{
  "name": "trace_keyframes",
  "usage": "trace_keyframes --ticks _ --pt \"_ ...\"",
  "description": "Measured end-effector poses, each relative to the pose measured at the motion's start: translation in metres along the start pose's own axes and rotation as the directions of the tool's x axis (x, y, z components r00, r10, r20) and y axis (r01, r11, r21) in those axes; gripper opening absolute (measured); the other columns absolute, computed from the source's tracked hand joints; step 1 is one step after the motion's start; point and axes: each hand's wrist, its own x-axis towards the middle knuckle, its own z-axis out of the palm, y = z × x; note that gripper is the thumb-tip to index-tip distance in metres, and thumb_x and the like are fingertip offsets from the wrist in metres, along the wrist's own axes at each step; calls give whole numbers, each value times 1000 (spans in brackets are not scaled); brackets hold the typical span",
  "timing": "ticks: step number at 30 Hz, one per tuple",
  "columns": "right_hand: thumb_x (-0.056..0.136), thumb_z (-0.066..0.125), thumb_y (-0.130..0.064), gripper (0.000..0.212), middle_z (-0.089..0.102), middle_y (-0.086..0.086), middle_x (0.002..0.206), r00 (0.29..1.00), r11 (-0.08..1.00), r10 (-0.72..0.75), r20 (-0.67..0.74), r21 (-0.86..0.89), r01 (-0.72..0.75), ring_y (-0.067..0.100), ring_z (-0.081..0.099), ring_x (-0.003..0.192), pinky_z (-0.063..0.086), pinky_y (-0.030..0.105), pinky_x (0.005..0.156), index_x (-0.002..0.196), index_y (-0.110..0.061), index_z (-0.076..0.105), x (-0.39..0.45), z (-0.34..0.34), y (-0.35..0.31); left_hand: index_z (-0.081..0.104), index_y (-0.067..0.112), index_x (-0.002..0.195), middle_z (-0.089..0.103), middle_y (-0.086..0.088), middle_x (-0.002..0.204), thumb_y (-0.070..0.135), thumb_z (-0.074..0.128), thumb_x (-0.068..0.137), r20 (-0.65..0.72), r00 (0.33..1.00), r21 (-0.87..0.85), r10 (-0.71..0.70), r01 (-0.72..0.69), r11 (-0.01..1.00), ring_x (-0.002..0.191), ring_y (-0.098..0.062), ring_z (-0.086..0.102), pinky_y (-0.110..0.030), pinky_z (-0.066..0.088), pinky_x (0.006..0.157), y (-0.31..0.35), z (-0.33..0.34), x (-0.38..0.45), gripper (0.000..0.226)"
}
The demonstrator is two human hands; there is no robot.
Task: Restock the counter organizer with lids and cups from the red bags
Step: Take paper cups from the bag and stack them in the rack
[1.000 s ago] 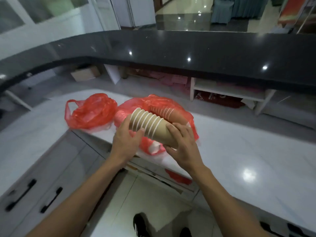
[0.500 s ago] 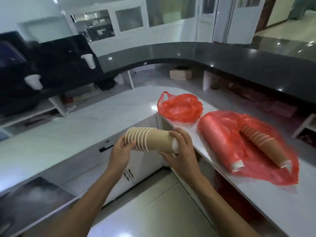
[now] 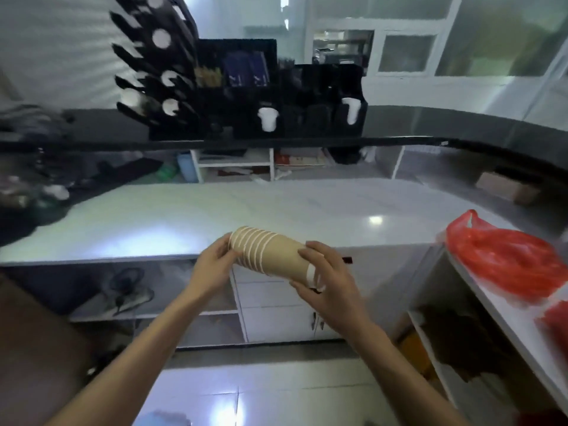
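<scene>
A stack of brown paper cups (image 3: 270, 256) lies sideways in the air between both hands, rims to the left. My left hand (image 3: 212, 269) holds its rim end, and my right hand (image 3: 325, 278) grips the base end. The black counter organizer (image 3: 246, 87) stands on the dark upper counter straight ahead, with white cups hanging from two of its dispensers and white lids in slanted slots at its left. One red bag (image 3: 507, 259) lies on the white counter at the right; a second red bag (image 3: 556, 327) shows at the right edge.
The white marble counter (image 3: 215, 216) runs across in front of me, with cabinets and open shelves below it. A cardboard box (image 3: 504, 189) sits at the far right. Dark clutter lies at the far left of the counter.
I have turned left, away from the red bags, carrying the cup stack in both hands. The organizer is now straight ahead and the bags have slid to the right edge.
</scene>
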Motion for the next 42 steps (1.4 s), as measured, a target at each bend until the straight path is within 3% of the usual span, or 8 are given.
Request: trace_keyframes --ticks 4,8,12,15,23,30,37,42 --pt "79 84 -18 61 47 6 143 996 997 -70 -48 10 71 21 46 132 43 31 107 134 -13 55 51 35 -10 48 23 148 57 9 141 26 60 99 -83 996 213 16 2 977 127 -9 54 -38 43 111 -17 -66 8 50" --pt "76 86 -15 66 50 7 141 994 996 -76 -84 46 80 22 47 130 43 31 108 134 -11 56 102 69 -8 55 23 142 55 6 145 33 58 99 -84 986 491 146 -86 867 132 -14 51 -42 44 110 -23 -112 22 45" --pt "76 86 -15 65 51 8 140 991 993 -86 -101 67 93 23 49 128 40 24 107 134 -10 57 152 102 2 59 23 136 59 7 140 32 56 100 -87 970 657 227 -115 745 125 -18 55 -40 45 104 -21 -139 58 38" --pt "77 85 -16 65 51 8 140 989 991 -88 -119 90 99 23 49 129 41 28 107 135 -12 56 193 125 17 60 22 135 60 5 138 32 57 99 -73 953 737 294 -147 660 128 -18 53 -39 45 102 -14 -147 98 37" --pt "79 84 -16 63 50 5 141 977 978 -107 -186 159 137 22 49 129 41 31 109 135 -12 56 316 170 66 61 18 134 62 0 136 33 60 97 18 926 859 377 -208 469 124 -23 57 -40 49 99 9 -164 230 39" --pt "80 84 -17 63 50 4 142 967 958 -137 -215 219 184 21 47 132 41 30 111 136 -15 56 406 187 81 63 20 131 62 3 135 31 64 93 -2 919 894 395 -175 413 124 -21 57 -39 52 97 18 -196 295 39" --pt "79 84 -18 64 50 5 141 954 946 -214 -210 197 256 20 47 131 44 40 109 136 -14 56 487 204 65 62 21 130 62 2 135 30 66 90 -4 881 918 473 -184 350 122 -23 58 -42 54 93 42 -250 358 41" --pt "80 83 -20 64 50 4 141 935 945 -277 -219 113 307 19 46 131 40 33 113 138 -16 55 552 219 41 60 23 131 61 5 135 34 62 92 1 847 921 532 -208 329 124 -23 56 -40 52 92 56 -294 411 40"
